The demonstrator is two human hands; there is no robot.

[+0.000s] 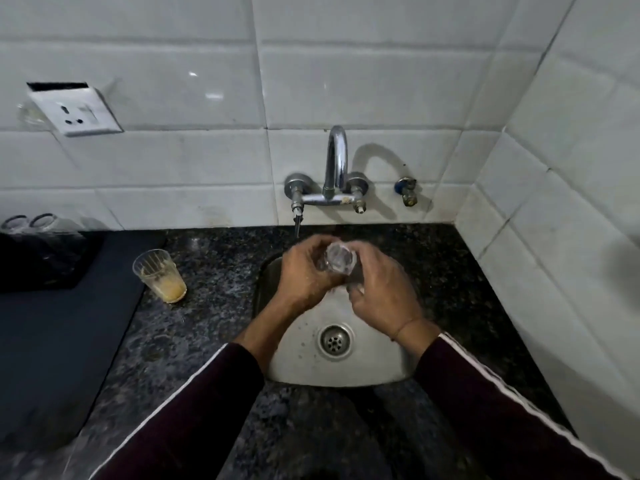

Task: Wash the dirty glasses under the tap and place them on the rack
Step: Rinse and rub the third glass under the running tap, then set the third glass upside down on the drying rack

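Clear faceted glass (338, 262) over the steel sink (377, 368), below the curved chrome tap (336, 161), base turned toward the camera. Left hand (304, 275) and right hand (381, 289) both wrapped round it, fingers curled on its sides; rim hidden behind the palms. Ribbed tumbler (160, 276) with yellow residue upright on speckled granite (214, 289), well left. Two upturned glasses (27, 223) far left on a dark rack (41, 261), partly cut off, blurred.
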